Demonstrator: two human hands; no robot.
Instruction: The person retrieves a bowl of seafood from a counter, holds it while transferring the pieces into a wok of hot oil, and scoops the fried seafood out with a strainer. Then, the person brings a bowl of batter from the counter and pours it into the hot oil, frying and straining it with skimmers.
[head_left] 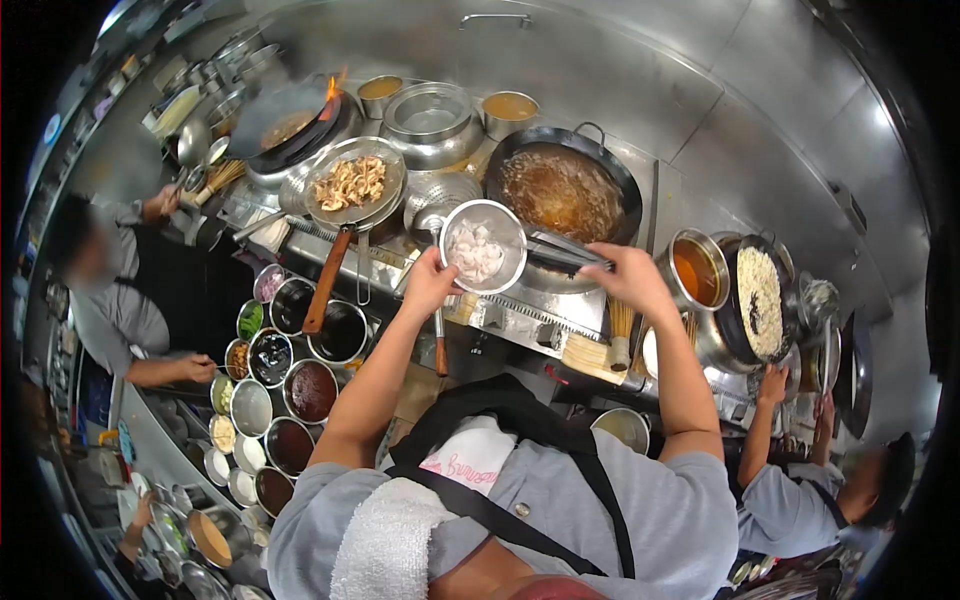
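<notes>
- Pinching, left hand [432, 286]: fingers pressed on 8 o'clock rim of round silver metal bowl [512, 232], white chunks [474, 257] inside.
- Bowl sits just above view centre, 12 o'clock.
- Right hand [630, 275], bowl's 3 o'clock: fingers pinching long grey metal tongs [572, 252].
- Round black metal wok [631, 200], frothy brown liquid [555, 188]: bowl's 2 o'clock.

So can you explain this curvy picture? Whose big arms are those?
No robot here: they belong to a person wearing a camera on their head, looking forward and down. Their left hand holds a metal bowl with pale pieces. Their right hand holds what look like tongs. Beyond the hands, on the cooking counter, sits a dark wok with frothy brown liquid. To the picture's left, a strainer holds browned pieces, and round pots hold sauces and other foods. Co-workers are on both sides.
</notes>
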